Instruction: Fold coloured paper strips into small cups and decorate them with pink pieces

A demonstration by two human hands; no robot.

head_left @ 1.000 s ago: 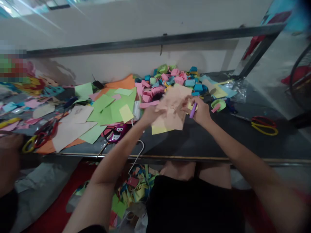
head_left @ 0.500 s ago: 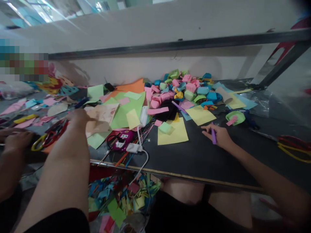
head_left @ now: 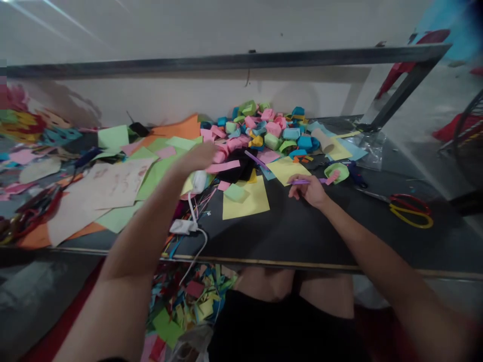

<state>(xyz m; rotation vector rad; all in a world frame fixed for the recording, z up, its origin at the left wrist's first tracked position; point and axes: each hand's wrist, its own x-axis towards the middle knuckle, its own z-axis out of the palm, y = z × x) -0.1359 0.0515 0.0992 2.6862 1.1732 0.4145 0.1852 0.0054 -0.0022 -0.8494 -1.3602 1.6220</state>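
Observation:
My right hand (head_left: pixel 311 192) is closed around a purple pen (head_left: pixel 301 182), held roughly level above the dark tabletop. Just beyond it is a yellow paper sheet (head_left: pixel 285 170). My left hand (head_left: pixel 199 157) reaches across the table, over green paper and beside the pink folded paper pieces (head_left: pixel 236 145); motion blurs its fingers, so I cannot make out a hold. Between my hands, a pale green paper piece (head_left: pixel 236 192) rests on another yellow sheet (head_left: pixel 251 206). A purple strip (head_left: pixel 258 160) lies by a black item (head_left: pixel 236 172).
Scissors with red and yellow handles (head_left: pixel 411 211) lie at the right. A green paper cup shape (head_left: pixel 337 172) is near a cardboard tube (head_left: pixel 322 140). A white plug with cable (head_left: pixel 184 226) sits by the front edge. Paper scraps (head_left: pixel 188 301) fill the space below.
My left hand has moved right, away from the printed sheets to the pink pieces. The pen in my right hand has turned from upright to nearly level. My view has swung right.

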